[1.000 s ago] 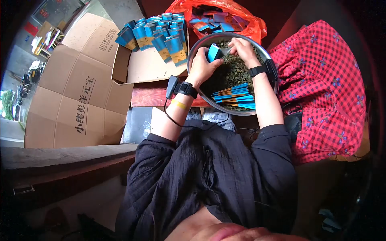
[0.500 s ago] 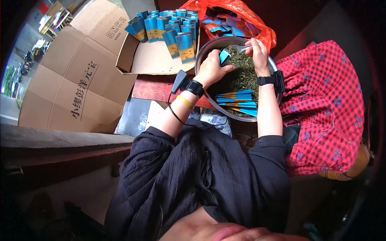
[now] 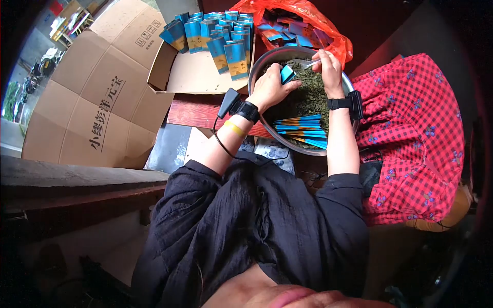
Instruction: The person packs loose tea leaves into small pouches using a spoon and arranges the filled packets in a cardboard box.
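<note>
My left hand [image 3: 270,88] is closed around a small blue packet [image 3: 287,74] over the left part of a round metal bowl [image 3: 280,137]. Dark green dried leaves [image 3: 308,92] fill much of the bowl. My right hand [image 3: 329,66] grips the handle of a spoon [image 3: 309,63] above the leaves, to the right of the packet. Several flat blue and orange packets [image 3: 302,128] lie fanned out on the leaves at the bowl's near side.
Filled-looking blue and gold packets [image 3: 235,60] stand in a cardboard box [image 3: 187,79] at the left. Behind the bowl is a red plastic bag [image 3: 339,43] of packets. A large carton [image 3: 77,97] stands far left; red checked cloth [image 3: 411,138] hangs right.
The view has shifted, so the bowl and box appear farther right. My right hand has moved from over the leaves near the packet to a little farther right, with the spoon now visible.
</note>
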### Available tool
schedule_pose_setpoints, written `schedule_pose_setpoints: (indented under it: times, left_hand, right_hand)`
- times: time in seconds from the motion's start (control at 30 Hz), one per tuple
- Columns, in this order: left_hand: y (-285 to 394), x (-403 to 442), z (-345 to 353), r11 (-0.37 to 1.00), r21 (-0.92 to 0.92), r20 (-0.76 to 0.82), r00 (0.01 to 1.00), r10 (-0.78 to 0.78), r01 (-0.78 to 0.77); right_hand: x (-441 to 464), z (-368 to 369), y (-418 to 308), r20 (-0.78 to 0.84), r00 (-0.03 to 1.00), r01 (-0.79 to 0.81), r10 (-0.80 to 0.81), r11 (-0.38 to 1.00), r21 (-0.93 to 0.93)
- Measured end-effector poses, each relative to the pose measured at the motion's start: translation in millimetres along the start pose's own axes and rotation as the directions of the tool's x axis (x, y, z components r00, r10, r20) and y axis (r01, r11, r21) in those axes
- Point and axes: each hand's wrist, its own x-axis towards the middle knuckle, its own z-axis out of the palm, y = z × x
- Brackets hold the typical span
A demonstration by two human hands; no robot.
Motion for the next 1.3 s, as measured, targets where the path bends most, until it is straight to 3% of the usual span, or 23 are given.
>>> schedule_pose_setpoints:
  times: [0.17, 0.4, 0.5, 0.67, 0.73, 0.77, 0.83, 0.93, 1.0, 1.07, 1.13, 1.2, 1.27, 1.3]
  left_hand:
    - [-3, 0, 2, 1.0, -0.019, 0.027, 0.999, 0.022, -0.021]
    - [3, -2, -3, 0.999, -0.008, 0.054, 0.998, 0.042, -0.042]
    - [6, -3, -5, 1.0, -0.011, 0.061, 0.998, 0.026, -0.026]
    - [-1, -3, 2, 0.99, 0.058, -0.041, 0.99, 0.132, -0.13]
    - [-1, -2, 1, 0.993, 0.025, -0.054, 0.992, 0.118, -0.117]
    - [-1, -1, 1, 0.994, -0.008, -0.062, 0.993, 0.105, -0.106]
    - [-2, 0, 0, 0.997, -0.035, -0.074, 0.995, 0.062, -0.065]
    - [-2, 0, -4, 0.997, -0.082, -0.091, 0.996, 0.002, -0.009]
    - [-2, 1, -5, 0.993, -0.109, -0.056, 0.997, -0.058, 0.052]
    - [-3, 3, -6, 0.991, -0.117, -0.052, 0.997, -0.065, 0.059]
    - [-2, 0, -6, 0.99, -0.125, -0.038, 0.997, -0.074, 0.069]
    - [1, 0, -9, 0.991, -0.113, -0.057, 0.995, -0.078, 0.071]
    - [0, 0, -6, 0.993, -0.109, -0.078, 0.995, -0.059, 0.05]
    - [-1, 2, -7, 0.992, -0.121, -0.084, 0.995, -0.058, 0.048]
  right_hand:
    - [0, -5, 2, 0.038, 0.996, 0.081, -0.074, 0.969, -0.235]
    - [-6, 6, -3, 0.125, 0.986, 0.141, -0.114, 0.963, -0.23]
    - [-10, 15, -3, 0.169, 0.963, 0.248, -0.21, 0.934, -0.256]
    - [-19, 22, -14, 0.148, 0.945, 0.326, -0.291, 0.87, -0.371]
    - [-20, 22, -21, 0.183, 0.811, 0.556, -0.556, 0.634, -0.538]
    - [-21, 22, -24, 0.185, 0.811, 0.556, -0.556, 0.633, -0.538]
    - [-22, 25, -31, 0.204, 0.688, 0.661, -0.697, 0.485, -0.573]
    - [-23, 25, -34, 0.172, 0.662, 0.661, -0.729, 0.46, -0.593]
    - [-20, 19, -23, 0.134, 0.696, 0.625, -0.705, 0.505, -0.595]
    - [-14, 14, -14, -0.055, 0.823, 0.438, -0.566, 0.693, -0.572]
    - [-8, 7, -1, -0.057, 0.853, 0.39, -0.518, 0.707, -0.59]
    - [-6, 2, 11, 0.141, 0.944, 0.296, -0.299, 0.572, -0.765]
    - [-11, 6, 18, 0.206, 0.953, 0.29, -0.221, 0.482, -0.827]
    - [-12, 10, 20, 0.252, 0.949, 0.313, -0.188, 0.5, -0.807]
